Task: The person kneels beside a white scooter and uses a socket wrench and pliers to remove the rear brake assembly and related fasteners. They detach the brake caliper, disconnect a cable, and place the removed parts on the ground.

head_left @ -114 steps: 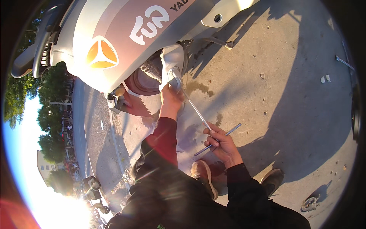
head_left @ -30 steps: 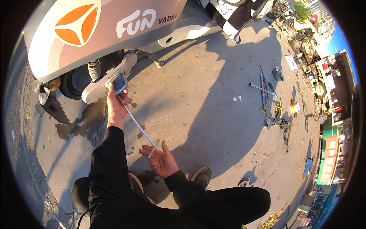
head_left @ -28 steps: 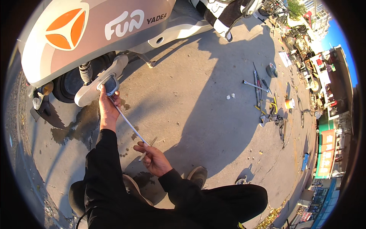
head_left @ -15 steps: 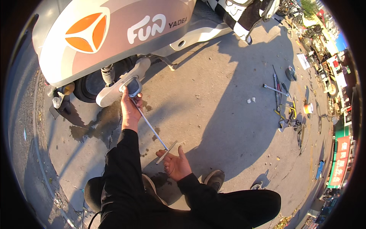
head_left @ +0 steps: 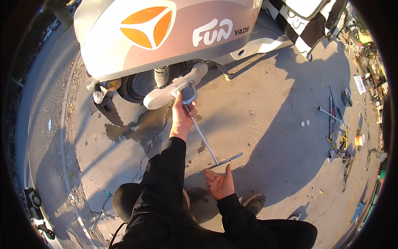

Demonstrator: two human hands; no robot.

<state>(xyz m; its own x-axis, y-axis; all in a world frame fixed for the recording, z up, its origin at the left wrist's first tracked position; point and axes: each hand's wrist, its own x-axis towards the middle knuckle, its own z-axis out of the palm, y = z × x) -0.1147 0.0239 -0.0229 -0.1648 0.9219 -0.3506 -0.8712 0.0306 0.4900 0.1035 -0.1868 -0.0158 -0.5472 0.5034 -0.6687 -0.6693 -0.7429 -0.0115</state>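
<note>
My left hand (head_left: 181, 117) grips a pale elongated part (head_left: 157, 98) at its grey, chrome-rimmed centre (head_left: 188, 93), under the scooter body (head_left: 161, 54) beside a coiled spring (head_left: 161, 76) and the dark wheel (head_left: 131, 88). A long steel T-handle wrench (head_left: 204, 140) runs down from beneath that hand, its crossbar lying crosswise near the bottom. My right hand (head_left: 220, 184) is just below the crossbar, palm up, fingers apart and loosely bent, not gripping it; whether a fingertip touches it I cannot tell.
Tools (head_left: 331, 124), a black round container (head_left: 347, 98) and an orange-white tub (head_left: 359, 140) lie on the pavement at right. A checkered cover (head_left: 309, 37) hangs from the scooter. A dark broken panel (head_left: 110, 111) lies by the wheel. A curb line and road run along the left.
My right hand has gone from curled fingers at the crossbar to an open palm below it. The crossbar has turned flatter. The view has swung, shifting the scene rightward; my left hand keeps its grip.
</note>
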